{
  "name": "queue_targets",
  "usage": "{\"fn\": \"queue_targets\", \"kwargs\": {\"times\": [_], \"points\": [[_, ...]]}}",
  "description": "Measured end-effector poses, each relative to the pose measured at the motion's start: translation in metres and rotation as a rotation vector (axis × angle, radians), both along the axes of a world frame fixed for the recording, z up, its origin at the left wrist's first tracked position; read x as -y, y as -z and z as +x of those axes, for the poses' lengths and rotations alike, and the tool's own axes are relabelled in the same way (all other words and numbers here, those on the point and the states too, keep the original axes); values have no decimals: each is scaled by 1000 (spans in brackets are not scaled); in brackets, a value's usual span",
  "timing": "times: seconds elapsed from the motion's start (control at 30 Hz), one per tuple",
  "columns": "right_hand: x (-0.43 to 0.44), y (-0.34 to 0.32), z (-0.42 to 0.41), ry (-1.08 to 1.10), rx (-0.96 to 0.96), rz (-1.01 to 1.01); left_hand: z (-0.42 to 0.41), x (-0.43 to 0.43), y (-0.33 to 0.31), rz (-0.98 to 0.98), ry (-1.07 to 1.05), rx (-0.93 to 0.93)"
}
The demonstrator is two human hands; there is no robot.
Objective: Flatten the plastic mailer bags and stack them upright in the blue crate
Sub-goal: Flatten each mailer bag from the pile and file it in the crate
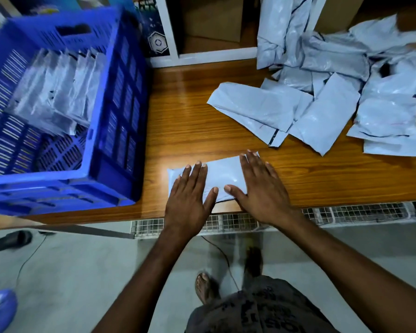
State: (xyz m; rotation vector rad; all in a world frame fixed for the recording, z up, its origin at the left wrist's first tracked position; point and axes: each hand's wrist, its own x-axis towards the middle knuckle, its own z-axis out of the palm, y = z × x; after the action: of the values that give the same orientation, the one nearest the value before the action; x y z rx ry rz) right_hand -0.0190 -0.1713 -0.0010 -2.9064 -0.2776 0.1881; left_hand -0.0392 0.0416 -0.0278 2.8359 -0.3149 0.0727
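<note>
— What are the hands doing?

— Both lie flat, fingers straight and spread, gripping nothing. The left hand [187,195] and the right hand [259,188] press side by side on one pale mailer [222,171], with the thumbs nearly meeting over its middle.

— Where's that mailer?

— On the wooden table [190,121], close to the near edge, right in front of the person. Its long side runs left to right, roughly along the table edge, with the right end tipped a touch further away. A dark strip shows at its near edge between the hands.

— Which way to the crate from there?

— Straight left. The blue crate [127,104] sits on the same table just beside the mailer's left end, so the left hand is the nearer one. I'd guess the bag must be lifted, stood on edge and carried leftward over the crate's wall. Several flattened bags [58,97] stand in there already, somewhat slanted.

— More to do?

— Plenty, I'd say. A rumpled heap [334,97] lies well apart at the far right.

— Any writing?

— Nothing I can read. I can't make out a label on any bag. A dark poster [156,39] behind the crate has a hexagon badge and lettering too blurred to read. The print on the person's shirt [262,313] is blurred as well.
</note>
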Motion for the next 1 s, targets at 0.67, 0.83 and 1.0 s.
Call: {"fn": "queue_targets", "kwargs": {"times": [0.67, 0.83, 1.0], "points": [[2, -19, -47, -299, 49, -125, -38, -33, -21, 121, 193, -3], [11, -16, -71, -291, 214, -98, -53, -49, -29, -20, 267, 181], [17, -63, -69, -176, 413, 94, -47, -44, -89, -185, 178, 324]]}}
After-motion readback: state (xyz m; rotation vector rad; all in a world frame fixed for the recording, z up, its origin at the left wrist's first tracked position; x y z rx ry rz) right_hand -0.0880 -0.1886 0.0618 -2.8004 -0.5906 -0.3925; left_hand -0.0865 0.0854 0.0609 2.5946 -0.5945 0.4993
